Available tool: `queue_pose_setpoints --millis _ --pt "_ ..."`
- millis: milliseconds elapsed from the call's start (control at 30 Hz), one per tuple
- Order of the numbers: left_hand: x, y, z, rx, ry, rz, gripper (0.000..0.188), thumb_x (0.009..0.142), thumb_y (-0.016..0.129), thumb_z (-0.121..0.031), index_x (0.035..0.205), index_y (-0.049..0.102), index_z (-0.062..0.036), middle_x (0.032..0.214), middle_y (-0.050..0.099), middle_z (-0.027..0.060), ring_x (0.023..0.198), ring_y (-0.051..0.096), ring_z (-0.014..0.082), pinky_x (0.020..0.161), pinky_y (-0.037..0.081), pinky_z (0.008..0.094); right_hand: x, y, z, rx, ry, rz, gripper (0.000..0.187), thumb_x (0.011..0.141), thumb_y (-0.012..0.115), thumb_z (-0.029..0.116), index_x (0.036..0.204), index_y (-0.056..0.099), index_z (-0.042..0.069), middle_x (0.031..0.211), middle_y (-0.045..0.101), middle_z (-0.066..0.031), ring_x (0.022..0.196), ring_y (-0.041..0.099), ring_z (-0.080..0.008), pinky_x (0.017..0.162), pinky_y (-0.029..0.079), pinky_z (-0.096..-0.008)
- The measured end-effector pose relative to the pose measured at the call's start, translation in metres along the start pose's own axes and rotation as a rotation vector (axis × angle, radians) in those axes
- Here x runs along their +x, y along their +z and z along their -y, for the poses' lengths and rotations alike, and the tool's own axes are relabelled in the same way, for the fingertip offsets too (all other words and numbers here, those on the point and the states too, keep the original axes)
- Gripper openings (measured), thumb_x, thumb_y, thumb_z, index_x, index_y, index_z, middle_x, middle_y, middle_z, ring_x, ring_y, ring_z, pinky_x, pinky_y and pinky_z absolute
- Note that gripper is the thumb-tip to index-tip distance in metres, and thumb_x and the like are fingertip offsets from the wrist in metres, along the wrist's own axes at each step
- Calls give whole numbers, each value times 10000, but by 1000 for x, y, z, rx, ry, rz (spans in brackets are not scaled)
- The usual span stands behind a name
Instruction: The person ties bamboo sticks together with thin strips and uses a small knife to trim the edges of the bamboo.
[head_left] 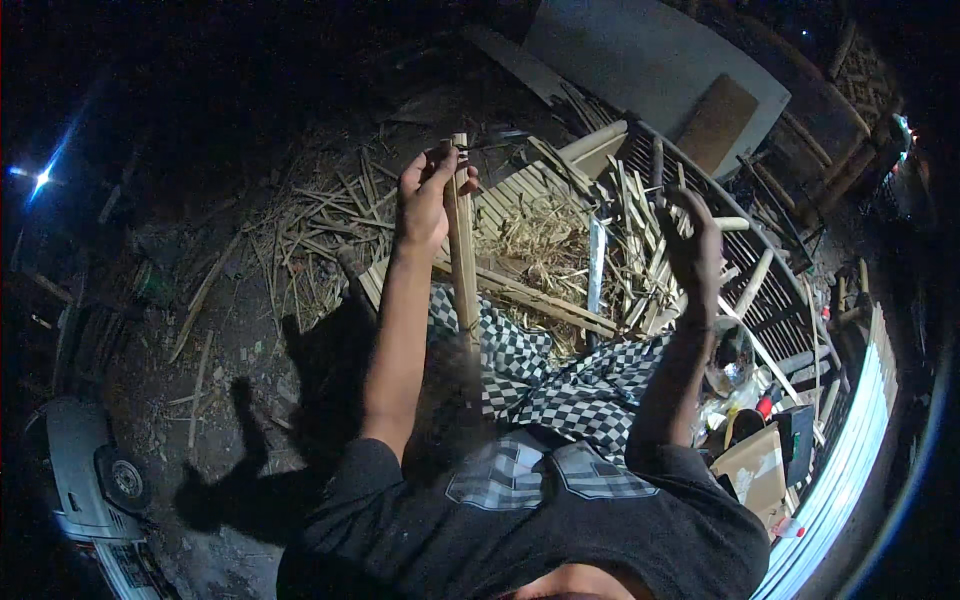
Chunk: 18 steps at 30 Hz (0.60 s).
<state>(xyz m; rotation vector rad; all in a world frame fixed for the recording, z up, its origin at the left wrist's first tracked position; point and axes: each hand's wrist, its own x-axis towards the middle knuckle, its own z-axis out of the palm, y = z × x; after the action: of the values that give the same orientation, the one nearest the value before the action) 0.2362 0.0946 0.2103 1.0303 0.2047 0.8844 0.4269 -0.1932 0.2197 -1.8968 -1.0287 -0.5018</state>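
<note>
Left fingers (440, 172) around pale strip (463, 250)

And there's open air mid-frame, between the left hand (425, 205) and the right hand (693, 250), over the shavings (545, 232)! The upright bamboo strip (461, 250) bars that gap's left side; split sticks (640, 215) crowd its right. Far right, a slatted frame (770, 310) walls things off, while left of center, a stick heap (335, 215) clutters the ground.

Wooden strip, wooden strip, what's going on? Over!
Left hand: gripping wooden strip near its far end. Right hand: raised, apart from it. Loose slats heaped beyond.
</note>
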Motion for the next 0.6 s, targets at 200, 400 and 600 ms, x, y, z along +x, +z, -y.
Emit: queue_pose_setpoints --millis 200,400,600 --pt "1 -6 3 61 48 50 109 900 569 -36 1005 582 -11 925 627 64 758 641 168 680 553 316 69 90 106 604 -244 90 357 824 697 82 1163 604 16 996 690 -126 859 638 -147 776 496 -302" --pt "3 -5 8 455 217 19 272 865 521 36 1131 571 20 1027 639 52 940 600 145 865 471 289 108 119 105 472 -110 486 232 832 658 88 1042 665 -9 842 703 -142 724 615 -121 704 504 -317" --pt "2 -13 12 320 216 -22 287 844 518 76 1115 596 25 1043 643 46 944 603 142 876 470 287 105 142 86 591 -253 326 284 778 697 32 1037 635 -66 898 687 -80 827 611 -107 765 516 -293"
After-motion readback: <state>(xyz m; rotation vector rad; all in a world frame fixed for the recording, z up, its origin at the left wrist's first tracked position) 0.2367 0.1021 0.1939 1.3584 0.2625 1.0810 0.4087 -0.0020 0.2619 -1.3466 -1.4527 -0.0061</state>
